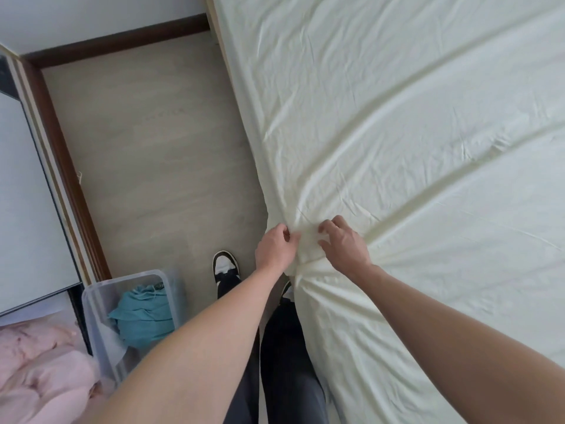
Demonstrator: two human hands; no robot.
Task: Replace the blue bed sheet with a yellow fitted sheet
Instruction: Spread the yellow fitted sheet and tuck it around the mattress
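Both hands, left hand (276, 247) and right hand (344, 244), pinch the yellow fitted sheet (397, 133) with curled fingers, gathering slack to seat the bed's corner.

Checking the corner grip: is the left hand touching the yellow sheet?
Touching. The head view shows the left hand with its fingers curled into the bunched yellow sheet at the bed corner.

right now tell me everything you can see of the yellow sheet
The yellow fitted sheet is pale, thin, cotton-like cloth spread over the whole mattress top, creased with folds fanning out from the near corner. There it bunches and drops over the edge. The left hand pinches it at that corner; the right hand grips it alongside with curled fingers.
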